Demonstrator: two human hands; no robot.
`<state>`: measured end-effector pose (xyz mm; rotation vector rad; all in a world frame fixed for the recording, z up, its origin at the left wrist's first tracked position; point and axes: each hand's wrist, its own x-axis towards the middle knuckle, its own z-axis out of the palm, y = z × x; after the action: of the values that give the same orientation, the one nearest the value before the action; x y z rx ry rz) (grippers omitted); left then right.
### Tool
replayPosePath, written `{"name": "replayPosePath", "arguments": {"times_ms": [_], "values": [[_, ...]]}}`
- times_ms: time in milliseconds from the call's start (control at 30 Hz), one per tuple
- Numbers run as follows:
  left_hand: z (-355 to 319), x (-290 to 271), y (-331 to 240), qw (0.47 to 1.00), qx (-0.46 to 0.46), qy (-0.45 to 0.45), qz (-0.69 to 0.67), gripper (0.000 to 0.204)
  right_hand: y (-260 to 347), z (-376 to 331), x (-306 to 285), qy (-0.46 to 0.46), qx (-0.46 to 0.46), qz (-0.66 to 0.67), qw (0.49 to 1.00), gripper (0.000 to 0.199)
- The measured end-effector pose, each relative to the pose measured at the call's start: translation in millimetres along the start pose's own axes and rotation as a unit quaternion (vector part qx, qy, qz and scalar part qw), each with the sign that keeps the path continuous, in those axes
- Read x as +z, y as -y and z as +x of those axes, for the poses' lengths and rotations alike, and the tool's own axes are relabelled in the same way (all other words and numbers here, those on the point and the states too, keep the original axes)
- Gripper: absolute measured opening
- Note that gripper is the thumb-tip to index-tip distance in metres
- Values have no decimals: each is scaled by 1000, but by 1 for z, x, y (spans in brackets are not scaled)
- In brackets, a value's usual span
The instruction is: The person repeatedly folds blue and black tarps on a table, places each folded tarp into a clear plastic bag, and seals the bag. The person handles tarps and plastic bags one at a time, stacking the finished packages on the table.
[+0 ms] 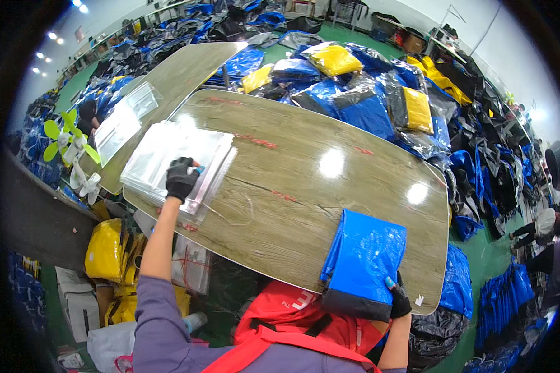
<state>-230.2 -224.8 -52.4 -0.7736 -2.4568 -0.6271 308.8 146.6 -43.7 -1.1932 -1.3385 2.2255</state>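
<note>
My left hand (182,178), in a black glove with a blue fingertip covering, rests on a stack of clear plastic bags (211,144). Its thumb points off to the right, apart from the bent fingers, and no bag looks lifted under it. At the table's near right edge, my right hand (399,299), gloved alike, grips the lower right corner of a folded blue sheet bag (370,248) with a black lower end. The thumb lies on top of it and the other fingers are mostly hidden beneath. That folded bag lies partly on the tabletop and overhangs the edge toward me.
The wood-patterned table (292,155) has rounded corners and red marks. A second table (196,65) adjoins at the far left, near a green-bladed fan (71,137). Packed blue and yellow bags (367,112) pile up behind. Yellow bundles (106,248) sit below at left.
</note>
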Motion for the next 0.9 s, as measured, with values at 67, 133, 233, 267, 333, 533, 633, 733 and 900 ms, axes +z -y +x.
{"name": "replayPosePath", "arguments": {"times_ms": [67,133,233,267,333,533,633,733,900], "values": [[2,14,47,978,-142,101,-111,17,-5,4,-10,-8,2,-9,1000,75],[-3,26,68,987,-60,142,38,19,-10,8,-18,29,-12,8,999,74],[-10,43,66,991,-78,104,34,18,-17,10,-23,9,-18,-22,1000,74],[-10,46,65,995,-78,62,18,17,-18,9,-23,2,-13,-30,999,74],[-4,48,64,989,-113,98,15,14,-19,7,-22,8,-11,-25,1000,75],[12,53,61,985,-98,141,28,19,-15,3,-14,22,-22,-1,1000,75],[-8,57,5,987,-53,122,-96,19,-12,2,-12,30,-29,-9,999,74],[-45,57,-84,976,43,177,-117,21,-10,1,-10,27,-12,-15,999,75],[-68,41,-157,922,82,302,-229,18,-11,-2,-10,23,-12,4,1000,77]]}}
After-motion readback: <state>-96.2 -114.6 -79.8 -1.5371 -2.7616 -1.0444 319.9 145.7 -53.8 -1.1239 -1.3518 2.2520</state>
